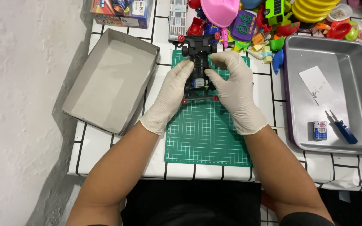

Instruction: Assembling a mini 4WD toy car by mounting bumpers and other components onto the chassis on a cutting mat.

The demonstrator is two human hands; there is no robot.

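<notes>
Both gloved hands grip a black toy car chassis (198, 67) over the green cutting mat (208, 134): the left hand (170, 96) pinches its left side, the right hand (235, 90) its right. Beyond the left hand lies a colourful printed box (120, 12); beside that hand sits an open grey cardboard box (109, 79). Right of the right hand, a metal tray (298, 138) holds a white card (317, 86), two batteries (320, 130) and a blue screwdriver (343, 127).

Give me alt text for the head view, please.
Two gloved hands, left hand and right hand, hold a small black toy car chassis over a green cutting mat. An open grey box lies left; a metal tray holding batteries and a blue screwdriver sits right.
</notes>
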